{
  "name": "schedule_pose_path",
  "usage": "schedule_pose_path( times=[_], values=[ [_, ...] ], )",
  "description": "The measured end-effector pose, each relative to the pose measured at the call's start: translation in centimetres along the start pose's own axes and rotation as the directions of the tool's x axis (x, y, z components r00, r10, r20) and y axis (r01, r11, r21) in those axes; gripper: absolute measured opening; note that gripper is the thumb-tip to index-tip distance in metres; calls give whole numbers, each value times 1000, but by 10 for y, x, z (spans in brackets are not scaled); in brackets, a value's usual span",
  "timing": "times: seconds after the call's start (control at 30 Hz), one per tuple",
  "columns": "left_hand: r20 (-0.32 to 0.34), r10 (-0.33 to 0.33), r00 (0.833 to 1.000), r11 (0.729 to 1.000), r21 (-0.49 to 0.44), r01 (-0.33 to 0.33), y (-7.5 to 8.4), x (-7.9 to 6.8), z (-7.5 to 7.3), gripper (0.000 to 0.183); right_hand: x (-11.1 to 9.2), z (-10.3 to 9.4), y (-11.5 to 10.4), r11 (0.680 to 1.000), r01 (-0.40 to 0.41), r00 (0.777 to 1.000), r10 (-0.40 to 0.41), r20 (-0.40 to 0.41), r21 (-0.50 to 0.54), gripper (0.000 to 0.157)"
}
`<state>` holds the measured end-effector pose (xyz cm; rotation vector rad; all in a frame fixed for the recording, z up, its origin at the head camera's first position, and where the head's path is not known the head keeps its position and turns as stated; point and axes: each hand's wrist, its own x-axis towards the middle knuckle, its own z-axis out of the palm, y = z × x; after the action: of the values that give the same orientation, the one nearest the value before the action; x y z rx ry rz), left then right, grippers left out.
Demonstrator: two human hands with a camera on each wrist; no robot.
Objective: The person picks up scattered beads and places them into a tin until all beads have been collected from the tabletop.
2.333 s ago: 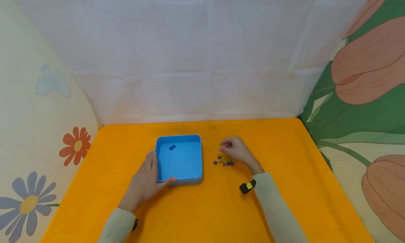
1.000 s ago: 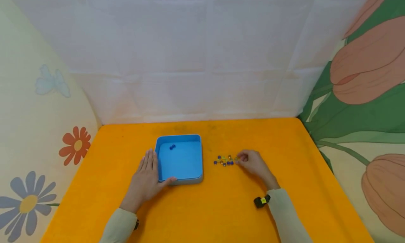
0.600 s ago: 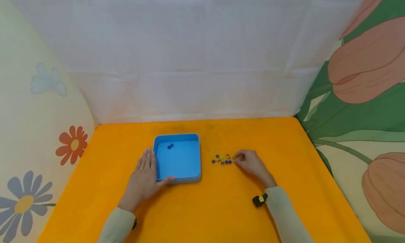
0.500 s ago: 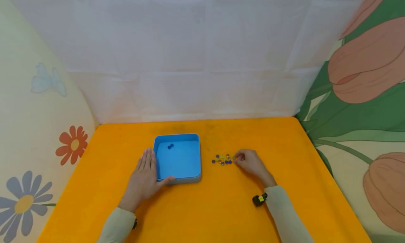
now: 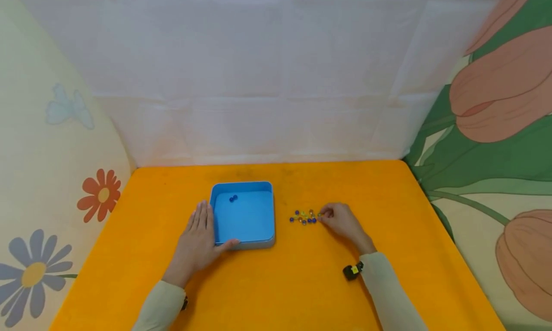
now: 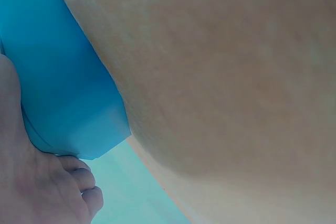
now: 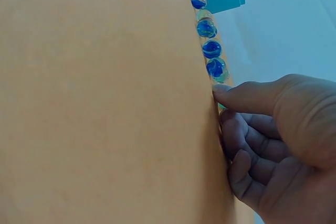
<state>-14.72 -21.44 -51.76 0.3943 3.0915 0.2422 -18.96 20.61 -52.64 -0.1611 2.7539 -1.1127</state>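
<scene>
A square blue box [image 5: 243, 218] with raised sides stands left of centre, two dark blue marbles [image 5: 233, 198] inside it near the back. My left hand [image 5: 199, 240] lies along its left side with straight fingers, the thumb on the front rim. Right of the box, several blue, yellow and amber marbles [image 5: 304, 220] lie in a loose cluster. My right hand [image 5: 342, 222] is at the cluster's right end, pinching a greenish marble [image 5: 319, 215] between thumb and index finger. In the right wrist view the fingers mostly cover that marble, close beside blue-swirled marbles [image 7: 212, 50].
An orange cloth [image 5: 276, 292] covers the table. Behind it hangs a white sheet [image 5: 258, 82]. Flower-printed cloths stand at the left and the right [image 5: 496, 177]. A black wrist camera [image 5: 351, 272] sits at the right sleeve's cuff.
From above the cluster, my right hand has moved right and down to its right end, fingertips closing at the greenish marble, then held still. The left hand stays against the box.
</scene>
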Motion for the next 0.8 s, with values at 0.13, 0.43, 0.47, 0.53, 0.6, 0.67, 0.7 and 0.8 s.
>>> schedule_pose_path(
  times=[0.13, 0.43, 0.47, 0.53, 0.6, 0.67, 0.7, 0.8],
  values=[
    [-11, 4, 1000, 1000, 3, -4, 1, 0, -1, 129, 0, 1, 0, 1000, 1, 1000, -1, -6, 0, 16],
    [0, -2, 1000, 1000, -1, 2, 2, 0, -1, 130, -2, 4, -2, 1000, 11, 1000, -11, -6, -11, 13],
    [0, -2, 1000, 1000, -2, 2, 1, 0, -1, 130, -2, 4, -2, 1000, 10, 1000, -11, -6, -13, 13],
    [0, -4, 1000, 1000, -5, 4, 2, 0, -1, 130, -2, 4, -2, 1000, 11, 1000, -12, -8, -13, 13],
    [0, -6, 1000, 1000, -7, 6, 2, -1, -2, 130, -2, 4, -1, 1000, 18, 1000, -18, -11, -12, 12],
    [3, -9, 1000, 1000, -8, 9, 2, -1, -3, 130, -2, 4, -1, 1000, 22, 1000, -22, -14, -8, 12],
    [4, -10, 1000, 1000, -9, 10, 2, -1, -3, 130, -2, 4, -1, 1000, 24, 1000, -24, -16, -5, 12],
    [8, -12, 1000, 1000, -15, 12, 3, -1, -3, 130, -1, 3, -2, 1000, 20, 1000, -20, -17, 8, 12]
  ],
)
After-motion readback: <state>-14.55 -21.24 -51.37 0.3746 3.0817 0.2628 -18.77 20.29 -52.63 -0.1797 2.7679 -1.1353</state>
